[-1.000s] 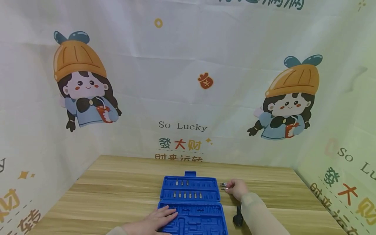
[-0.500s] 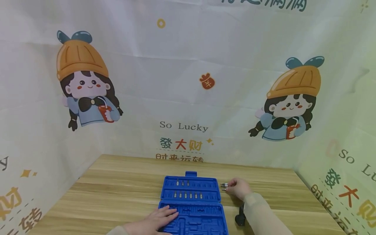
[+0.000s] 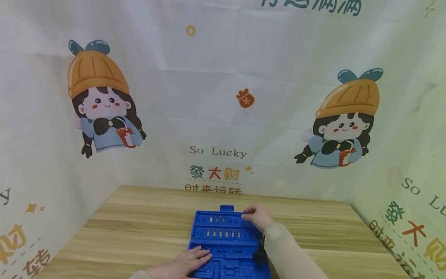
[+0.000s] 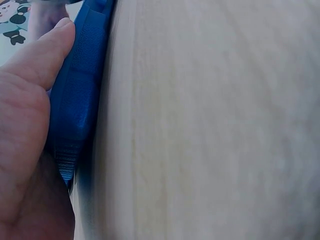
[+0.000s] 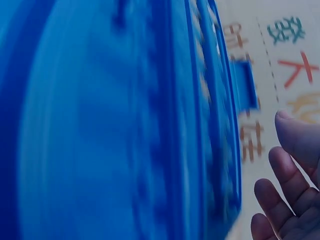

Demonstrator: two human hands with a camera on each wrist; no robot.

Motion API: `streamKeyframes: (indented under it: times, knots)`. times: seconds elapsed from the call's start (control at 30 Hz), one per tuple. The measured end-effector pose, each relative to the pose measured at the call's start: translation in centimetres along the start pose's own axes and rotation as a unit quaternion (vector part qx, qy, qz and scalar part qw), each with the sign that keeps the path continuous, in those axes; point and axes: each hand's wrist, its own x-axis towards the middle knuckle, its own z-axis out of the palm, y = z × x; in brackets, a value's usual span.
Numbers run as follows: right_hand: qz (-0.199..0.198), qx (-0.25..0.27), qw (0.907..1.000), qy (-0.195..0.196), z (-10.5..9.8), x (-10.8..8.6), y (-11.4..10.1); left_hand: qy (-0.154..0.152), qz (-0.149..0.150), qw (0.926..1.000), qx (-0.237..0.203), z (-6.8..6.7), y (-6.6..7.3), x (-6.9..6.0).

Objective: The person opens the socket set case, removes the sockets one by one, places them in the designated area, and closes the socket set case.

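A blue plastic bit case (image 3: 231, 242) lies unfolded on the wooden table. My left hand (image 3: 181, 263) rests with fairly straight fingers on its near left part. The left wrist view has the left thumb (image 4: 52, 50) against the case's side. Over the far right corner of the lid is my right hand (image 3: 259, 218), thumb and forefinger close together at the upper row. Several screwdriver bits (image 3: 223, 233) stand in the lower row, and others (image 3: 217, 219) in the upper one. In the right wrist view the right fingers (image 5: 275, 200) are bent, and whatever may lie between the fingertips is hidden.
The wooden table (image 3: 139, 217) reaches back to a printed cloth (image 3: 167, 97) that hangs behind and at both sides. A black wrist device (image 3: 259, 254) under the right forearm covers part of the case's near right side.
My right hand has moved left from the small metal pieces beside the case to the lid's far right corner. Those pieces are out of sight now. The left hand stays put.
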Motion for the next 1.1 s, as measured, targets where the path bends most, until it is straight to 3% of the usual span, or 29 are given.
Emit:
streamKeyframes:
  times: [0.13,0.23,0.5,0.6,0.73,0.9,1.1]
  knots:
    - [-0.004,0.023,0.9997,-0.002,2.5,0.5,-0.3,0.012,0.014,0.9998,0.005,1.6,-2.3,0.3]
    - [0.006,0.018,0.9998,-0.005,3.9,0.6,-0.7,0.022,0.035,0.9988,0.026,1.4,-2.0,0.4]
    - [0.041,-0.068,0.9969,-0.005,6.0,0.7,-1.9,0.011,0.030,0.9994,0.011,-0.9,1.1,-0.3]
    - [0.069,-0.068,0.9953,0.007,6.5,0.8,-2.0,0.009,0.023,0.9997,0.010,-1.6,2.1,-0.4]
    - [0.090,-0.065,0.9935,0.024,6.8,0.8,-2.0,-0.004,-0.016,0.9998,-0.015,-2.3,3.3,-0.3]
    - [0.104,-0.063,0.9922,0.030,6.8,0.7,-2.3,-0.008,-0.031,0.9993,-0.016,-2.4,3.7,-0.3]
    - [0.116,-0.081,0.9896,0.025,6.6,0.7,-2.7,-0.002,-0.016,0.9998,0.009,-2.3,3.4,-0.1]
